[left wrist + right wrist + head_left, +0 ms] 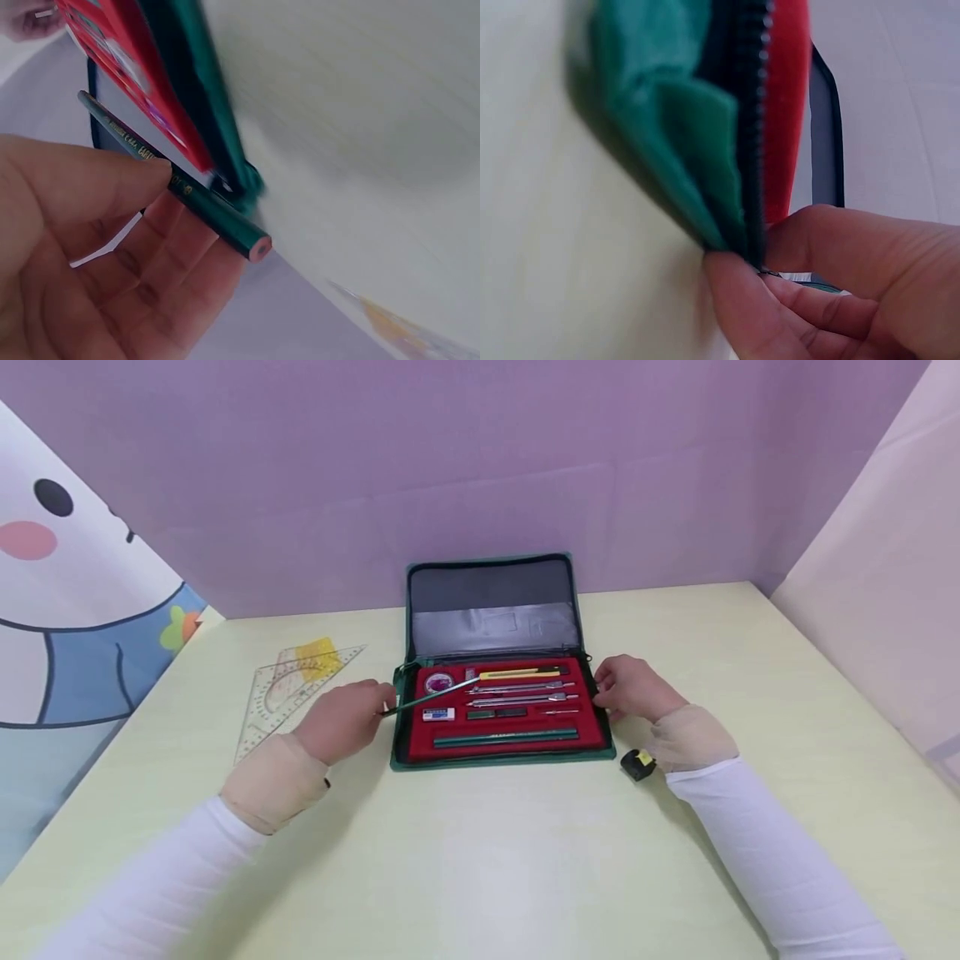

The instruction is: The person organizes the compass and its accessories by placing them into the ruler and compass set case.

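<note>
The left hand pinches a dark green wooden pencil with gold lettering, its thumb pressed across the top of the shaft and its fingers curled beneath. From the thumb tip, the flat cut end with a bare wood face sticks out towards four o'clock in the left wrist view, while the longer stretch runs off towards ten o'clock. Seen from the head, the pencil points from the fingertips towards two o'clock, over the red tray of an open green zippered case with a black lid lining; whether it touches the tray I cannot tell. Its far tip appears right by the near end of a slim yellow cutter. At the case's three o'clock side, the right hand grips the green, zip-toothed edge between thumb and finger. In the tray, two silver metal compasses lie below the cutter, a white and blue eraser sits at eight o'clock, and dark green pencils lie at six. A clear plastic set square rests at eleven o'clock from the left hand; a small black and yellow tape measure sits at six o'clock from the right.
</note>
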The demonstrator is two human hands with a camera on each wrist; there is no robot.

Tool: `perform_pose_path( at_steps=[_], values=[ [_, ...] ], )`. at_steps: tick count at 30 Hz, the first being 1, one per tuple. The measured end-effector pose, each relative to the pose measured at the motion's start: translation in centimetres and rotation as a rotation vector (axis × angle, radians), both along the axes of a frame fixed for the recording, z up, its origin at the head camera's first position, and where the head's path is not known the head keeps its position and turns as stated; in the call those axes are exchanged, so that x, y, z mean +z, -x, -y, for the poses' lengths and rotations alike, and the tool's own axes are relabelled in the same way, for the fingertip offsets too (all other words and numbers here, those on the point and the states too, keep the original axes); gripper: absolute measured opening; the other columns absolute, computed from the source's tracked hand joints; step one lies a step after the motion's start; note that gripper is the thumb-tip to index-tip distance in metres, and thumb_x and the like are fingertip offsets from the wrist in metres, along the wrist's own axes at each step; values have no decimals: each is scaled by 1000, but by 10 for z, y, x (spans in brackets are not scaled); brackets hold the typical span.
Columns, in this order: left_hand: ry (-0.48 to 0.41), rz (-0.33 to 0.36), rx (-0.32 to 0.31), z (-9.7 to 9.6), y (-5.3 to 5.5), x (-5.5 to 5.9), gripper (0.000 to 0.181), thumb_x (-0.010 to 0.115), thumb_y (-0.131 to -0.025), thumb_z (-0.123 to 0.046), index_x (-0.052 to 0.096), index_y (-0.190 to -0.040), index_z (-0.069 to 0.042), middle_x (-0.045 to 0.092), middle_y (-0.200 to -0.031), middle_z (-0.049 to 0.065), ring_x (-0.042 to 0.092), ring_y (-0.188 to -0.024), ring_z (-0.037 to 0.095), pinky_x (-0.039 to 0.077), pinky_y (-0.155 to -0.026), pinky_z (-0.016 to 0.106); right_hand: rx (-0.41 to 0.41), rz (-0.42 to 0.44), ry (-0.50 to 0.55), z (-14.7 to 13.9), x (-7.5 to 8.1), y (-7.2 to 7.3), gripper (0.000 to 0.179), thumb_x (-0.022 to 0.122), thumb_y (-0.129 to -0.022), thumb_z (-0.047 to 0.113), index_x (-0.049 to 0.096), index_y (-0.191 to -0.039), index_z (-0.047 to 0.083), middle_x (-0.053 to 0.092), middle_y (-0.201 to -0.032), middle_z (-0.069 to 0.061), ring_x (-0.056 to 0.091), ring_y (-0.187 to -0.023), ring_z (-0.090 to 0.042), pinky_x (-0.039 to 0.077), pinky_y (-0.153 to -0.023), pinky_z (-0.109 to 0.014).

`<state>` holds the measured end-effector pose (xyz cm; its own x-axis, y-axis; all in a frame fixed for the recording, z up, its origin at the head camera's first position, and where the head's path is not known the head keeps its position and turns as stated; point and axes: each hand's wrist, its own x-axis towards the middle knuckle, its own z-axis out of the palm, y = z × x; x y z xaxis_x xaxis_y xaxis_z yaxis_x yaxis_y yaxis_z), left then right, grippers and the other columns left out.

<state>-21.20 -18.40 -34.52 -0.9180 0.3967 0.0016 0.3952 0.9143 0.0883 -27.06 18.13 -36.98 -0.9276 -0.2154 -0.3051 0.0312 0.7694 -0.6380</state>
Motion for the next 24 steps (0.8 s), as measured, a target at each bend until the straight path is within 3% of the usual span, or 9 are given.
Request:
perform_pose_path(
  at_steps=[7, 12, 18, 24],
  values=[
    [33, 61, -7, -34, -7, -2, 28, 70, -84, -13, 64, -111, -8, 65, -103, 11, 59, -87, 23, 54, -77, 38, -6, 8, 16, 0, 0, 0, 32, 59, -88, 0, 47, -114, -12, 54, -102, -24, 59, -74, -22, 56, -62, -30],
    [95, 83, -58, -54, -9, -5, 41, 77, -78, -14, 63, -116, -11, 65, -111, 9, 59, -96, 23, 54, -81, 38, -2, -5, 15, -1, 0, -1, 31, 60, -87, 0, 47, -113, -12, 54, -102, -25, 60, -68, -20, 56, -60, -30],
    [109, 48, -105, -70, -11, -4, 41, 79, -75, -17, 63, -112, -12, 66, -109, 7, 60, -95, 22, 55, -79, 38, 6, -15, 21, 0, 1, -1, 30, 59, -86, -1, 48, -111, -12, 54, -101, -24, 59, -66, -19, 56, -60, -30],
    [104, 63, -119, -82, -11, -3, 38, 78, -76, -16, 64, -111, -11, 65, -108, 7, 59, -92, 20, 54, -80, 37, -1, 1, 23, 0, 1, -1, 30, 59, -86, 0, 47, -111, -12, 54, -100, -23, 59, -67, -18, 56, -61, -30]
  ],
)
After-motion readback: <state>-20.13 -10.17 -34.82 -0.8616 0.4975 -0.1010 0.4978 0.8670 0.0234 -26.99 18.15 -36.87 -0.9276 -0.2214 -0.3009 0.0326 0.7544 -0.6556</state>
